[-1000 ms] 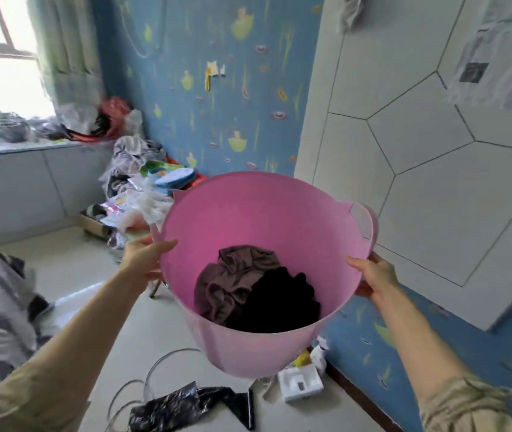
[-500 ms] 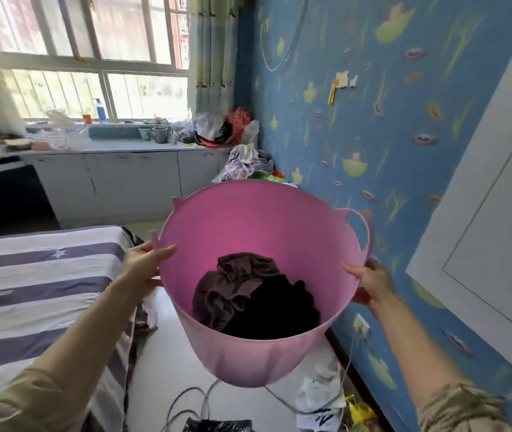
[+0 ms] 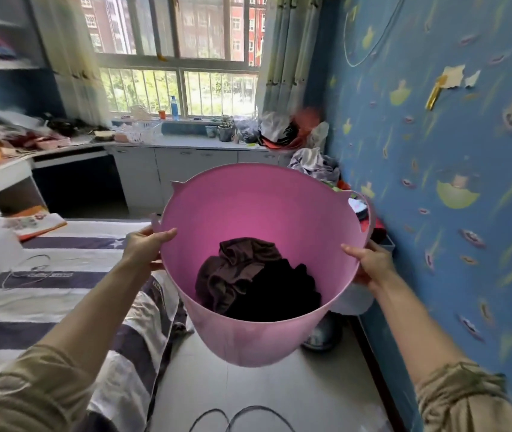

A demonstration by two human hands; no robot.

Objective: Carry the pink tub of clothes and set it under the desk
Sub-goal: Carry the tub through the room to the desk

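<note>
The pink tub [image 3: 258, 207] hangs in the air in front of me, above the floor, with brown and black clothes [image 3: 254, 275] heaped in its bottom. My left hand [image 3: 144, 247] grips the tub's left rim, thumb over the edge. My right hand [image 3: 370, 263] grips the right rim, just below the loop handle. The desk [image 3: 8, 173] stands at the far left, white-topped and cluttered, with a dark gap [image 3: 77, 188] beneath it beside the white cabinets.
A striped bed [image 3: 46, 285] fills the left side. A narrow strip of floor [image 3: 248, 385] runs between bed and blue wall [image 3: 435, 182], with cables at my feet. A pile of clothes and bags [image 3: 314, 163] sits in the far right corner below the window counter [image 3: 192, 141].
My view has swung left from the white panel and corner pile to the window, counter and desk. The tub stays held at the same height between both hands.
</note>
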